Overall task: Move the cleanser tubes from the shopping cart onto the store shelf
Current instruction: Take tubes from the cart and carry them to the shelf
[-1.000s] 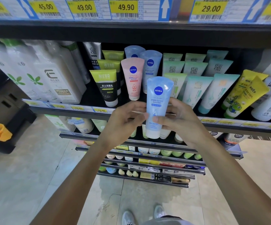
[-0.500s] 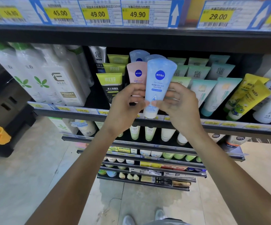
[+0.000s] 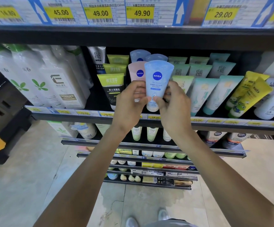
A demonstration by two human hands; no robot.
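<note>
Both hands pinch one blue tube (image 3: 156,82) from its two sides, my left hand (image 3: 129,104) and my right hand (image 3: 174,105) closed round its lower half. Its long axis stands upright, cap down, flat crimped end up, logo facing me, just above the shelf (image 3: 83,117) edge. Left of my grip stand white bottles (image 3: 57,81) and a green-and-black tube (image 3: 112,89). Directly behind it a pink tube (image 3: 137,72) is partly hidden. Right of my grip lean teal tubes (image 3: 215,94) and yellow tubes (image 3: 249,95).
</note>
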